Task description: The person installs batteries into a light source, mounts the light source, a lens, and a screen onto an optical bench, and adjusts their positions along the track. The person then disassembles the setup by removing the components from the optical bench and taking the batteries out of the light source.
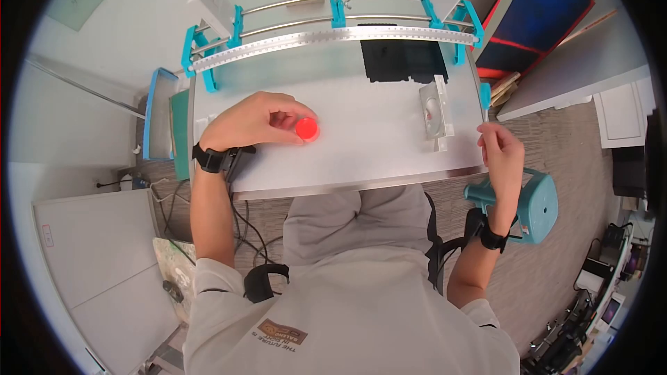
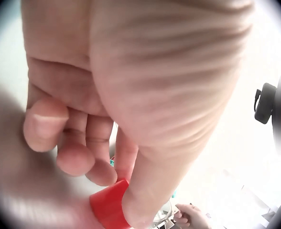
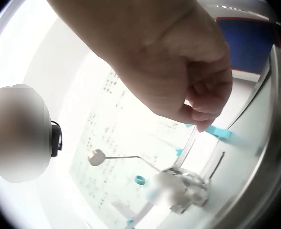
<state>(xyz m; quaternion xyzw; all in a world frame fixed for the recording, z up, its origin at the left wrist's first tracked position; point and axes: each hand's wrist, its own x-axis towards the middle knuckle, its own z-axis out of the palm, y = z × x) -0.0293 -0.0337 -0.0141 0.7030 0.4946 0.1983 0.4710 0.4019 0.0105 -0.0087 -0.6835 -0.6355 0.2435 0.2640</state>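
Observation:
In the head view my left hand point(image 1: 258, 119) is over the left part of the table. Its thumb and fingers pinch a small red cylinder point(image 1: 307, 128). Seen from the left wrist, the red cylinder point(image 2: 110, 206) sits between thumb and index finger, the other fingers loosely bent. At the table's right edge my right hand point(image 1: 501, 153) has curled fingers, and a thin pale stick with a teal end point(image 1: 485, 94) runs up from its fingertips. From the right wrist, the curled right hand point(image 3: 178, 76) hides most of what lies between its fingertips.
A pale bracket with a clear round part point(image 1: 432, 117) stands on the table's right side. A black mat point(image 1: 403, 61) lies behind it. Along the back runs a rack with teal holders and a ruler strip point(image 1: 333, 37). A teal stool point(image 1: 538, 207) is at the right.

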